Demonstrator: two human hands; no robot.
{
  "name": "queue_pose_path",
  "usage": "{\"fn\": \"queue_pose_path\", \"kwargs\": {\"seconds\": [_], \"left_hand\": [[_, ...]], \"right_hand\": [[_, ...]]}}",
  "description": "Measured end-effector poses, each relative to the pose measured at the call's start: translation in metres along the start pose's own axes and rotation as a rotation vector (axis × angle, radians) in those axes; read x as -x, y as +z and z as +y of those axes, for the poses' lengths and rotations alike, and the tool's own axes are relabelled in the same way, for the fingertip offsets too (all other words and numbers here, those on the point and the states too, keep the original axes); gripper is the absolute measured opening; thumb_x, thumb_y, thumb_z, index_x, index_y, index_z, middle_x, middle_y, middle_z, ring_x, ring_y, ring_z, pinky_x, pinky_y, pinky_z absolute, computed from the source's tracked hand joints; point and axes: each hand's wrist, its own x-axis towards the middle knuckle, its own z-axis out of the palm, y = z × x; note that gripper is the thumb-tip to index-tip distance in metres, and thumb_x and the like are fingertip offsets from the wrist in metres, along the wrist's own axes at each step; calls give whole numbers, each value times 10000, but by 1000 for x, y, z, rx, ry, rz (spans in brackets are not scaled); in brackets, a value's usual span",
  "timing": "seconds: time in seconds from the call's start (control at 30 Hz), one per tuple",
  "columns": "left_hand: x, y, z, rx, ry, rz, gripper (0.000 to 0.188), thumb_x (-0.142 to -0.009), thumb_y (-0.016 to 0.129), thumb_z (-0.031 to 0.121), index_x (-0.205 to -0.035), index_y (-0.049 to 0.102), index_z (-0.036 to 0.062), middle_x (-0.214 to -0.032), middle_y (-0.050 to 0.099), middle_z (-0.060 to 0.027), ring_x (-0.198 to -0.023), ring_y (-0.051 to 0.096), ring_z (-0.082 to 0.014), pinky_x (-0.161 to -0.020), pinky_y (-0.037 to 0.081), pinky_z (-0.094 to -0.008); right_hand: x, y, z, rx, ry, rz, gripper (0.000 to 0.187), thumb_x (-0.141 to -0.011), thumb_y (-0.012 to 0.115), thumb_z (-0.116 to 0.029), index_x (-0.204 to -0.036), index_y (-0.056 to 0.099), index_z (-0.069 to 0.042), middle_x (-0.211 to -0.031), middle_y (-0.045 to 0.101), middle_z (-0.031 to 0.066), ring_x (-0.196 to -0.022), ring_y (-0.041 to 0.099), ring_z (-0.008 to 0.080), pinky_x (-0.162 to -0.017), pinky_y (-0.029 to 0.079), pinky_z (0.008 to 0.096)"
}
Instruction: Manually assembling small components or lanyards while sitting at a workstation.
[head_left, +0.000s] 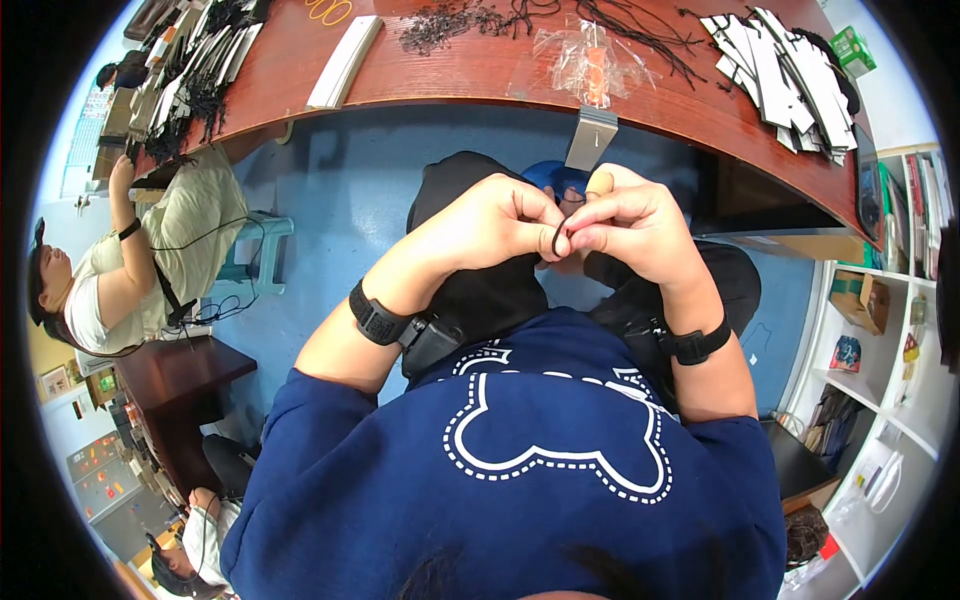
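Observation:
In front of my lap, just short of the table edge, my two hands meet. My left hand [515, 222] pinches a short piece of black cord [557, 240], which bends in a small loop between the fingers. Closed on the same cord from the other side is my right hand [635, 222], with thumb and fingertips pressed together. A beige finger cover [600, 184] sits on one right fingertip. Just beyond the hands, a grey metal-looking strip [592, 140] hangs over the table edge, with clear plastic and an orange-patterned piece [596, 70] above it.
The red-brown table [440, 80] carries a white card stack [345, 62], black cords [640, 35] and white strips [775, 75]. A person [150, 250] works at left beside a teal stool [262, 250]; another person [205, 540] sits lower left. Shelves [880, 370] stand right.

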Motion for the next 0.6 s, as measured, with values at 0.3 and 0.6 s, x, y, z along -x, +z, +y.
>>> {"fn": "queue_pose_path", "kwargs": {"seconds": [0.3, 0.6], "left_hand": [[0, -9, -3, 38, -41, -199, 76, -847, 635, 88, -827, 651, 16, -746, 635, -4, -697, 579, -70, -671, 468, -229], [-2, 9, -4, -537, 60, 327, 73, -858, 635, 88, -887, 595, 35, -768, 593, 15, -657, 550, -57, -602, 453, -206]], "right_hand": [[4, 2, 3, -4, 106, -83, 36, -817, 668, -44, -826, 646, -16, -771, 502, -22, -709, 563, 66, -576, 441, 200], [2, 33, 21, 55, 42, 394, 68, -833, 664, -50, -821, 630, 7, -826, 522, 3, -577, 526, 51, -482, 414, 189]]}}
